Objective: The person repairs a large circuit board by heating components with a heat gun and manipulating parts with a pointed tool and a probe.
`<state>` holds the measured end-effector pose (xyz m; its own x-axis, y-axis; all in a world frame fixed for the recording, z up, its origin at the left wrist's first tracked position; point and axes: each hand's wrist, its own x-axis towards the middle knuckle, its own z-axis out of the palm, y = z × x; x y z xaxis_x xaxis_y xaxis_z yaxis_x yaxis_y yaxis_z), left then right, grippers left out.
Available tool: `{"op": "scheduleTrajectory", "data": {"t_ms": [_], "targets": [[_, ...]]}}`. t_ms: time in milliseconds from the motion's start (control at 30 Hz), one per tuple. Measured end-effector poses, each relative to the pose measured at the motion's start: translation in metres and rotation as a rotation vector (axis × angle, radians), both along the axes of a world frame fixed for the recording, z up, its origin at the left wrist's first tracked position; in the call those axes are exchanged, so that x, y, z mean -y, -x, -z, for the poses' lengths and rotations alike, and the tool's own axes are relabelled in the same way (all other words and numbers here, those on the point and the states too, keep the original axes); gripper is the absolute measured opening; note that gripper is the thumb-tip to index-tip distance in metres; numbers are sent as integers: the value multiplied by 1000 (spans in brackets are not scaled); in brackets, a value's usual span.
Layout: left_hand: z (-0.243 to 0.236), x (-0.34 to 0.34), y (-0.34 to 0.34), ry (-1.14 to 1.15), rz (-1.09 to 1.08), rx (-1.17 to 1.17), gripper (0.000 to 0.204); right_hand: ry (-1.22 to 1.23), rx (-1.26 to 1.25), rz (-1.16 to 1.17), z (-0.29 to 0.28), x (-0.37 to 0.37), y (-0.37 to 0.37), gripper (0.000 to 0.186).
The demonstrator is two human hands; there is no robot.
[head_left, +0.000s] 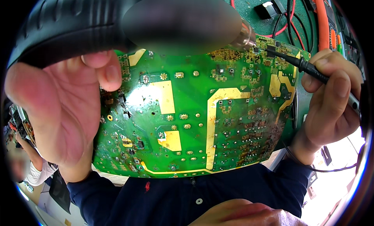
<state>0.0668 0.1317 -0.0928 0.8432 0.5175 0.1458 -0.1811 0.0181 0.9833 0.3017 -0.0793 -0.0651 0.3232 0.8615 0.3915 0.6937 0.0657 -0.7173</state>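
A large green circuit board point(191, 97) with bare gold areas and brown-stained, crowded parts lies in front of me, tilted toward me. At the upper left my left hand point(70, 109), palm showing, has its fingers curled up around a black ribbed tool point(74, 25). A blurred oval covers the tool's middle; its metal tip is over the board's far edge. My right hand point(331, 89) pinches a black test probe point(311, 70) like a pen. The probe's thin point reaches the small parts near the board's far right, close to the metal tip; contact cannot be made out.
Red and black leads point(290, 21) coil on the green mat point(253, 7) beyond the board. A black clip-like block point(269, 9) lies among them. At the far right is an orange-edged meter point(322, 27). Another person's arm point(31, 152) shows at the left.
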Motion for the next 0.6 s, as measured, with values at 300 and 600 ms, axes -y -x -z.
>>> {"op": "scheduleTrajectory", "data": {"t_ms": [300, 600], "targets": [[-6, 11, 0, 105, -29, 11, 65, 34, 478, -118, -2, 3, 19, 32], [4, 14, -4, 243, 48, 58, 68, -109, 31, -21, 7, 4, -1, 27]]}}
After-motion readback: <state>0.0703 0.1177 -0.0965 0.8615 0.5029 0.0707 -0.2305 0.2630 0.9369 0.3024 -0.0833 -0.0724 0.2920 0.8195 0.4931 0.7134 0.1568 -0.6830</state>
